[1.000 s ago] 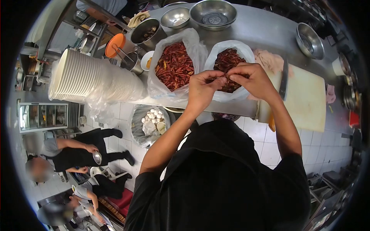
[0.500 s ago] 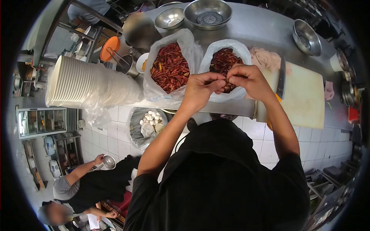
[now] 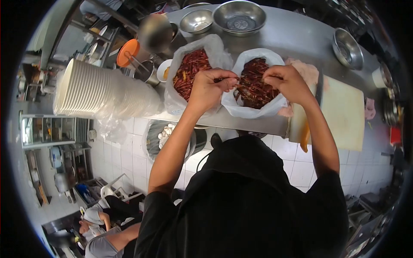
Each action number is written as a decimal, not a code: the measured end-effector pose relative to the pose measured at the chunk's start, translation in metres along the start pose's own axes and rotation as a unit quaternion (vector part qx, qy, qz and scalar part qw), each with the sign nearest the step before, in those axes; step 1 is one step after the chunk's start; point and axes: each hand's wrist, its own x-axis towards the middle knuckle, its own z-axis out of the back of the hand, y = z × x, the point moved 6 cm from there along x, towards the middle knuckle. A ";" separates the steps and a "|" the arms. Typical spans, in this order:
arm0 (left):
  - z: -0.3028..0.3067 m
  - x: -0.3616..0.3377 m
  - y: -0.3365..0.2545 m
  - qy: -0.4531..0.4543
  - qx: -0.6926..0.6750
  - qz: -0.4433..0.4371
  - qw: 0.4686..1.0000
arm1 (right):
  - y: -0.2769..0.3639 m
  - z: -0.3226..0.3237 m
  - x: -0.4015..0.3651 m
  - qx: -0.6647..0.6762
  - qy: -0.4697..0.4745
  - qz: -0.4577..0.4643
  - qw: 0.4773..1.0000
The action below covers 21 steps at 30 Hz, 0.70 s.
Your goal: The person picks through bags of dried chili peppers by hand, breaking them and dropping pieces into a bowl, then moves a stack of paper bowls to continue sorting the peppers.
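Two plastic bags of dried red chilies stand side by side at the near edge of a steel table. My left hand point(image 3: 210, 89), fingers pinched on a small dark red chili, is over the right rim of the left bag point(image 3: 174, 96). Above the right part of the white bag point(image 3: 258, 112), my right hand point(image 3: 290, 84) has thumb and fingertips pressed together; what they hold, if anything, is too small to make out. Darker chilies point(image 3: 254, 79) fill the white bag between my hands.
Stacked white containers point(image 3: 94, 92) lie at left. Steel bowls point(image 3: 239, 17) sit at the back. On the right are a pink cloth point(image 3: 306, 73), a cutting board point(image 3: 342, 114) and a knife with a yellow handle point(image 3: 305, 136). Garlic point(image 3: 165, 132) is in a bin below. People are at lower left.
My hands have moved apart, the left one toward the left bag. The view has shifted slightly. At lower left, the person holding a bowl is no longer seen in that pose.
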 end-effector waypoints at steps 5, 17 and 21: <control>0.054 -0.003 0.010 -0.141 0.073 -0.042 0.986 | -0.014 -0.002 0.001 0.080 -0.045 -0.021 0.996; 0.139 -0.119 -0.021 -0.268 0.160 -0.014 0.950 | 0.027 -0.050 0.030 0.204 -0.106 0.023 0.973; 0.181 -0.218 -0.031 -0.396 0.053 -0.015 0.917 | 0.098 -0.072 0.014 0.259 -0.160 0.124 0.945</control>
